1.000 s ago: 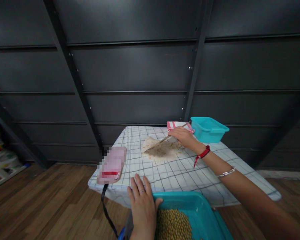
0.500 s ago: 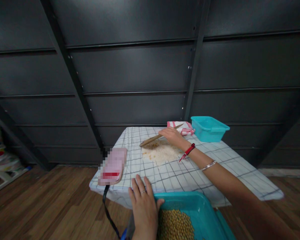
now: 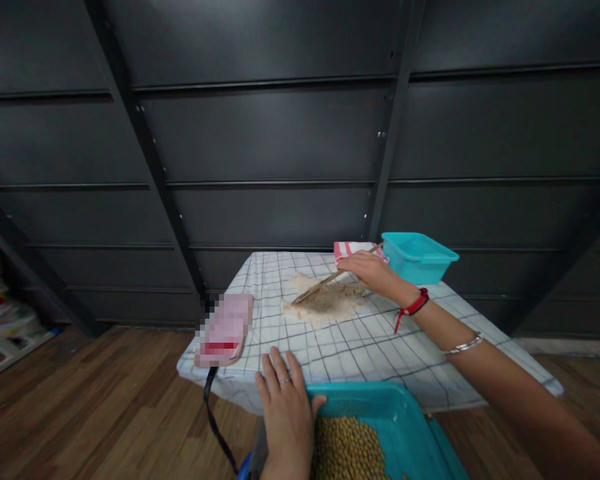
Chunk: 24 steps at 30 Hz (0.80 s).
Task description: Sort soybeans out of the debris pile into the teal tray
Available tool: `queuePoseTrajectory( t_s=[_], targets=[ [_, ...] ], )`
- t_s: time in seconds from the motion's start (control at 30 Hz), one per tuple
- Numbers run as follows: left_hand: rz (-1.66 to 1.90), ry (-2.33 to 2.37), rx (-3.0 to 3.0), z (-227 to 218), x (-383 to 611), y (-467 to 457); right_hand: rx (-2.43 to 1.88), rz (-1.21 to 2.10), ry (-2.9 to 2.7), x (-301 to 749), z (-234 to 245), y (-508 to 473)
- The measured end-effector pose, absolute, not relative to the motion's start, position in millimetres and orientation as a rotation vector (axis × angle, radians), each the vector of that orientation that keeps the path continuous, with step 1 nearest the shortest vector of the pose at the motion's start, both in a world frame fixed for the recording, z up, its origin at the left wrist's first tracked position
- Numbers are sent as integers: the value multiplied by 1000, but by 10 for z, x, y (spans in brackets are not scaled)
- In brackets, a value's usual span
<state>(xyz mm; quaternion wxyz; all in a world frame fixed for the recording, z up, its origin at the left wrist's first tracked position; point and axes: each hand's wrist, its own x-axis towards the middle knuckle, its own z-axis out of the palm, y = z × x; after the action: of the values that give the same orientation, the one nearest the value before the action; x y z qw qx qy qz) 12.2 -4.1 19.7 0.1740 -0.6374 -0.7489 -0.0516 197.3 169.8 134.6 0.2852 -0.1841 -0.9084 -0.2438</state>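
My right hand [image 3: 373, 272] grips a wooden spatula [image 3: 325, 283] slanting down to the left. The spatula's flat end lies in a low, spread pile of pale, rice-like grains [image 3: 325, 313] mixed with yellowish bits, on a checked cloth. My left hand [image 3: 287, 417] lies with its fingers stretched out by the table's near edge, thumb over the corner rim of a teal tub [image 3: 400, 427]. Round yellow-brown beans [image 3: 353, 447] fill the tub's left part.
A second teal tub [image 3: 420, 260] stands at the table's back right, beside a folded pink-and-white striped cloth [image 3: 353, 249]. On the left of the checked tablecloth [image 3: 260, 273] lies a pink phone [image 3: 225, 330], partly pixelated. A dark panelled wall [image 3: 265, 140] rises behind.
My right hand has moved right and slightly nearer with the spatula. The spatula's flat end has shifted right and nearer across the grains, which are spread differently. My left hand has stayed put.
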Motion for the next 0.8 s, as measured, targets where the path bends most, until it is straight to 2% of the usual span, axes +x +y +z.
queuePoseTrajectory(
  t_s=[0.23, 0.57, 0.8],
  targets=[
    [-120, -2135, -1807, 218, 132, -48, -523, -728, -2335, 2210, 1424, 1437],
    [-103, -2108, -1804, 195, 126, -50, -664, -782, -2257, 2174, 1184, 1328],
    [-140, -2152, -1850, 228, 132, -48, -608, -863, -2225, 2220, 1233, 1143]
  ],
)
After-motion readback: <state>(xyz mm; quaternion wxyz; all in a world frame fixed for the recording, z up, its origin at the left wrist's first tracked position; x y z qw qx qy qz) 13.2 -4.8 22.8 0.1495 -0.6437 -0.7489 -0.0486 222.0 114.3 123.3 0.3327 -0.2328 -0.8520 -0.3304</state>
